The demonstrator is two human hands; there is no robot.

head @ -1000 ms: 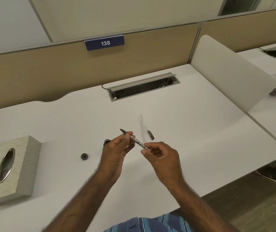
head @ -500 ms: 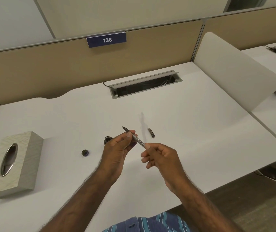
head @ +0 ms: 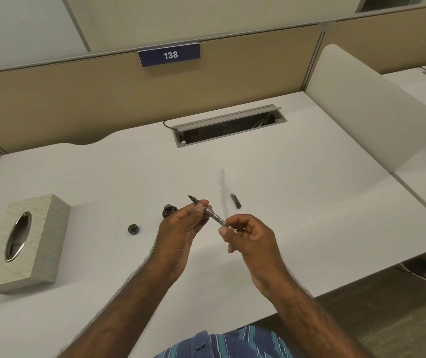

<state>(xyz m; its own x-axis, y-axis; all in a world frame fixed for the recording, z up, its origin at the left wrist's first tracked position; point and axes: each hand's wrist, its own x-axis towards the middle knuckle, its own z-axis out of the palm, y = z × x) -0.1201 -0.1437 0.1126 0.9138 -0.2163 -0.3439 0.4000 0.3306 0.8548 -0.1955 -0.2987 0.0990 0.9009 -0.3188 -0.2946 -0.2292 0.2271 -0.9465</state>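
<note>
so the slim silver-and-clear fountain pen insides with the dark nib (head: 213,215) are up in the air over the white desk (head: 310,202), nib pointing up and away to the left. the left hand (head: 180,228) pinches it just behind the nib and the right hand (head: 250,236) pinches the back end between thumb and forefinger, so both hands have hold of it. looks to me like a refill job around the halfway point: the small dark round ink bottle (head: 168,210) sits open just beyond the left hand, its dark round lid (head: 133,229) lies apart to the left, and a short dark tube that's probably the pen's barrel or cap (head: 235,201) lies on the desk just past the right hand. can't tell if there's ink in the pen yet. still to do, i'd guess: putting that tube back on and closing the bottle. compared with half a second and a second back, hardly anything changed: same slant on the pen, same spots for the bits on the desk. only the right fingers look slightly re-set, maybe twisting that end.
</note>
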